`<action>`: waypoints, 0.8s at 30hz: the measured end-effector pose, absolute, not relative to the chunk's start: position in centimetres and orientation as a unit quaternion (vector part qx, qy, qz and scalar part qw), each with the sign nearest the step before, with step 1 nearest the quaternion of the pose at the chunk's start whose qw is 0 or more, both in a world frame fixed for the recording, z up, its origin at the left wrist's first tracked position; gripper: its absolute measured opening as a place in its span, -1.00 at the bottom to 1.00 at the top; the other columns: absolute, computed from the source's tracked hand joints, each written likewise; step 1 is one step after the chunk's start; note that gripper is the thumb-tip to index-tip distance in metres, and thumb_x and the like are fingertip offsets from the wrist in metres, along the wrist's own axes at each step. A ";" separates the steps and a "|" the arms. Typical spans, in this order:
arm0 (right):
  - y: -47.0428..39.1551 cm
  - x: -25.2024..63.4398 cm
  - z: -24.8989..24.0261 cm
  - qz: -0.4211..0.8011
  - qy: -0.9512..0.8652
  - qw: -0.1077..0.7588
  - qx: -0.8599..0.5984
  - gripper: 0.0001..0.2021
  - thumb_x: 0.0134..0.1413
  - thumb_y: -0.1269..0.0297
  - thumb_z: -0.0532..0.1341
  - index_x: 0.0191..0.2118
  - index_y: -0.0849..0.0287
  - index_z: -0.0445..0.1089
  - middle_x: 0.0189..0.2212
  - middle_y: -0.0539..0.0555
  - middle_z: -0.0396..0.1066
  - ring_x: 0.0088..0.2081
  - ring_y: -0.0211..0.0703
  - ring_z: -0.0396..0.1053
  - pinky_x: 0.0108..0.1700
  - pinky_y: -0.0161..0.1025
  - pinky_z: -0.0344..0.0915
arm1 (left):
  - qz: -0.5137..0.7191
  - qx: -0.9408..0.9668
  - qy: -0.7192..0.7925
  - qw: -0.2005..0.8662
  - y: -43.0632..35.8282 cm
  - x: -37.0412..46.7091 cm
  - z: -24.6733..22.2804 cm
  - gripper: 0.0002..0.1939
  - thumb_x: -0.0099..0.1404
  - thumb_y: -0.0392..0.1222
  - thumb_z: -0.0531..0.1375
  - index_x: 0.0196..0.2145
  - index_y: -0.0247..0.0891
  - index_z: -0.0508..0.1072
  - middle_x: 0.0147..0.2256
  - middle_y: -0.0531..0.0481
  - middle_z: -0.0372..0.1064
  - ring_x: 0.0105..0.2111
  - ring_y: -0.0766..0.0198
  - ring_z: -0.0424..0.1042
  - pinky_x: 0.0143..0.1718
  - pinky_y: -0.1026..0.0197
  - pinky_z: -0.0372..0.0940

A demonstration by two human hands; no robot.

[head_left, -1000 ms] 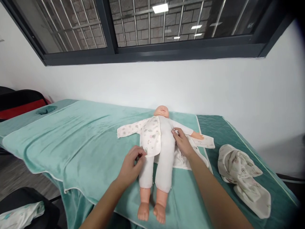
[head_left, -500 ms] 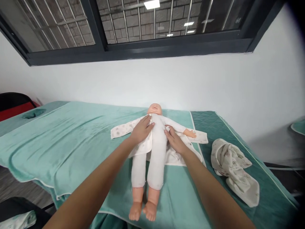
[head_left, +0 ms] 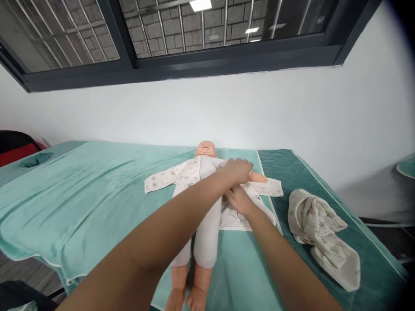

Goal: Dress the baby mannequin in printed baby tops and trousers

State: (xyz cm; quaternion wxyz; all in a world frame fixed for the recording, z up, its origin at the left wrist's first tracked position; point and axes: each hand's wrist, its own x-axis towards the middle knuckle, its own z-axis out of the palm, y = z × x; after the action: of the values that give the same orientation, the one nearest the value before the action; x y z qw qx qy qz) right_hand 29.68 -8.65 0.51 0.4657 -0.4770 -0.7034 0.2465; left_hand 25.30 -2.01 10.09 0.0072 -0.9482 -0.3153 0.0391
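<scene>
A baby doll (head_left: 207,242) in a white body suit lies on its back, its head towards the wall and its bare feet towards me. A white patterned baby jacket (head_left: 188,170) covers its side and arm on the left; the jacket's other half (head_left: 233,218) lies spread on the right with its sleeve flat. My left hand (head_left: 239,169) reaches across the doll, closed around its arm on the right, above the wrist. Just below, my right hand (head_left: 240,199) is at the doll's side by the jacket; my left wrist hides its fingertips.
A crumpled patterned cloth garment (head_left: 320,235) lies on the dark green quilted cover (head_left: 275,168) at right. A light green sheet (head_left: 97,194) spreads leftwards over the bed. The white wall (head_left: 162,112) and window frame (head_left: 227,65) stand behind.
My left hand has moved right from the doll's chest to its arm, crossing over my right hand. My right hand has stayed near the doll's side. The view has shifted slightly.
</scene>
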 end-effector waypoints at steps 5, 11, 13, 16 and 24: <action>-9.4 30.2 0.8 0.220 -0.734 0.431 -0.478 -0.57 0.27 0.12 -0.02 0.08 0.21 0.38 0.04 0.25 0.45 0.12 0.18 0.34 0.16 0.07 0.23 | 0.133 -0.942 -0.306 0.028 -1.3 27.8 8.7 -0.68 0.25 -0.27 0.13 -0.02 -0.22 0.40 0.02 -0.22 0.42 0.00 -0.01 0.42 -0.03 -0.05 0.30; -10.3 32.0 3.0 0.156 -0.694 0.407 -0.573 -0.72 0.30 0.16 0.05 -0.09 0.05 0.47 -0.08 0.08 0.52 -0.02 -0.01 0.43 0.03 -0.11 0.29 | 0.116 -0.945 -0.307 0.016 0.8 26.3 10.9 -0.55 0.17 -0.24 0.19 0.04 -0.15 0.30 -0.02 -0.15 0.43 -0.13 0.06 0.47 -0.18 0.07 0.35; -10.3 33.0 2.8 0.105 -0.643 0.382 -0.655 -0.75 0.28 0.20 0.07 -0.12 0.05 0.49 -0.08 0.09 0.51 0.02 0.01 0.39 0.04 -0.11 0.27 | 0.116 -0.943 -0.311 0.013 1.2 25.5 11.4 -0.54 0.14 -0.21 0.22 0.02 -0.13 0.29 -0.07 -0.12 0.45 -0.14 0.06 0.47 -0.17 0.07 0.34; -10.0 34.2 2.0 0.047 -0.552 0.301 -0.776 -0.69 0.16 0.10 0.20 -0.08 0.17 0.46 -0.02 0.26 0.44 0.06 0.19 0.33 -0.01 -0.01 0.27 | 0.113 -0.944 -0.310 0.025 1.0 24.5 11.4 -0.58 0.18 -0.22 0.19 0.01 -0.15 0.29 -0.10 -0.13 0.46 -0.11 0.02 0.46 -0.12 0.02 0.32; -9.0 35.9 0.3 0.217 -0.423 0.498 -0.725 -0.75 -0.20 0.09 0.33 -0.58 0.13 0.33 -0.55 0.07 0.39 -0.26 0.04 0.38 -0.18 -0.12 0.24 | 0.079 -0.945 -0.308 0.076 0.6 22.4 11.0 -0.62 0.20 -0.29 0.15 -0.01 -0.16 0.31 -0.10 -0.13 0.44 -0.09 0.04 0.43 -0.06 0.02 0.26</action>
State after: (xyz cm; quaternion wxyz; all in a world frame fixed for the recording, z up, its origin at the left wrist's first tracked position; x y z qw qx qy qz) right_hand 35.93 -9.01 0.34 0.4982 -0.7251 -0.4233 0.2166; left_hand 22.44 0.65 11.00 0.0764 -0.9449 -0.3082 0.0794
